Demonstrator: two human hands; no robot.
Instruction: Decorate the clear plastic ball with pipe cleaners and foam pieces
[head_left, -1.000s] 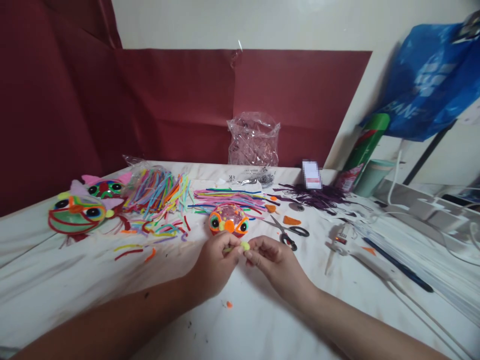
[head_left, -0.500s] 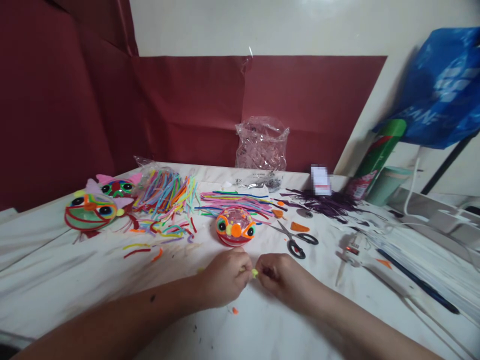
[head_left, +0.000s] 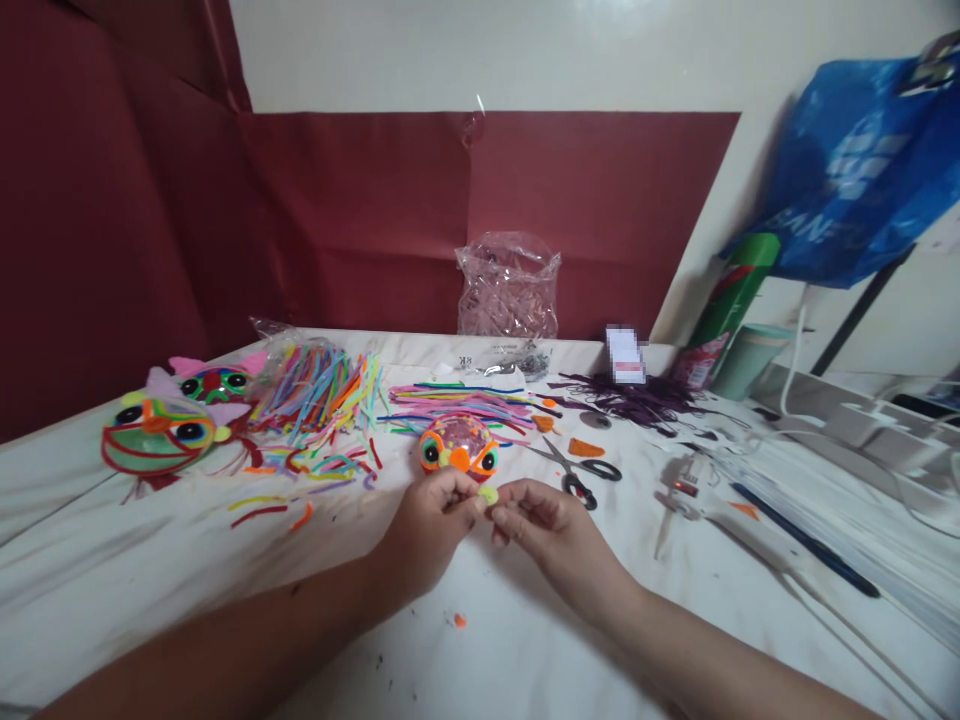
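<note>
A small yellow pipe cleaner coil [head_left: 487, 494] sits between my fingertips at the middle of the view. My left hand [head_left: 429, 522] pinches it from the left with thumb and forefinger. From the right, my right hand [head_left: 559, 530] closes its thumb and fingers on the coil's edge. Just behind my hands rests a clear round ornament [head_left: 459, 440] with an orange nose, big eyes and a red mouth line; my left fingers hide its lower part. Black-handled scissors [head_left: 581, 468] lie with blades apart, beyond my right hand.
Two finished-looking face ornaments, one green [head_left: 154, 445] and one pink-eared [head_left: 217, 380], sit at left. Pipe cleaners [head_left: 307, 395] spill from a bag beside them. On the right are a glue gun [head_left: 686, 490], a dark blue pen-like stick [head_left: 802, 540], purple strips [head_left: 637, 400] and a power strip [head_left: 870, 420].
Both hands have risen slightly toward the ornament, and their fists have loosened into fingertip pinches. The yellow coil now shows more plainly between them. The whole view has shifted a little.
</note>
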